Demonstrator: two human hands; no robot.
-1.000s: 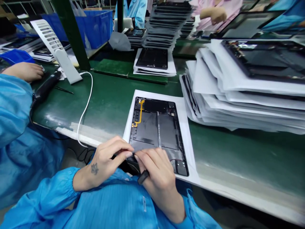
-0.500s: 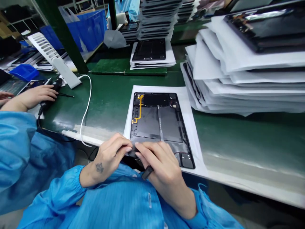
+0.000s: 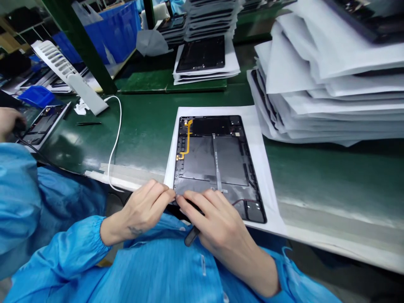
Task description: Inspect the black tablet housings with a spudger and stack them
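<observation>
The tablet's rear housing (image 3: 214,168) is matte black and charcoal, marked by a thin yellow flex cable (image 3: 188,141) and a pale grey strip (image 3: 217,162). Beneath lies a white sheet (image 3: 260,168) on the dark green counter (image 3: 331,181). The smock sleeve (image 3: 63,248) and crate (image 3: 110,29) are both bright blue.

your fingers are right over the panel's bottom edge
your left hand (image 3: 139,212) and right hand (image 3: 217,227) hide whatever they're working on along the tablet back panel (image 3: 230,160); a black tool end (image 3: 191,236) pokes out below, mostly covered, and a co-worker's hand (image 3: 8,120) gets cut off at the left edge.
</observation>
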